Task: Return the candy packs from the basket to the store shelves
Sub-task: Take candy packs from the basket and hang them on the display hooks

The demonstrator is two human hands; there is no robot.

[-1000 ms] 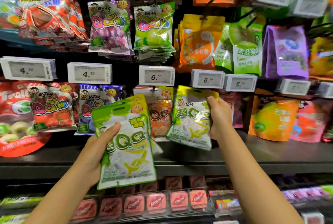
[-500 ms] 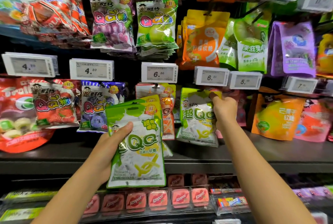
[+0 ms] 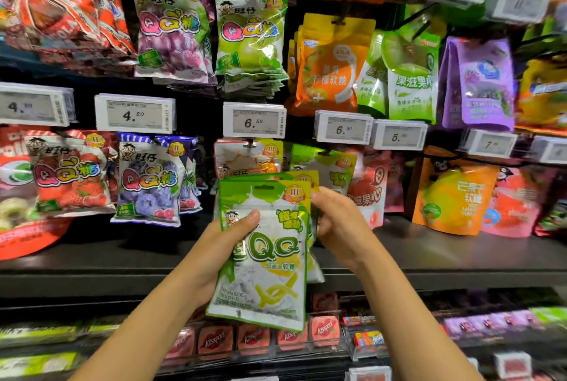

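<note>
You're holding a little stack of green candy packs (image 3: 264, 251) in your left hand (image 3: 214, 245), thumb pinned across the front one. Your right hand (image 3: 337, 221) is curling its fingers onto the stack's top right edge, probably peeling off a back pack, though that part's hidden. Just behind, a matching green pack (image 3: 325, 165) is hanging on its peg under the 6.50 price tag (image 3: 343, 130). Next you're needing to line the pack's hole up with that peg.
</note>
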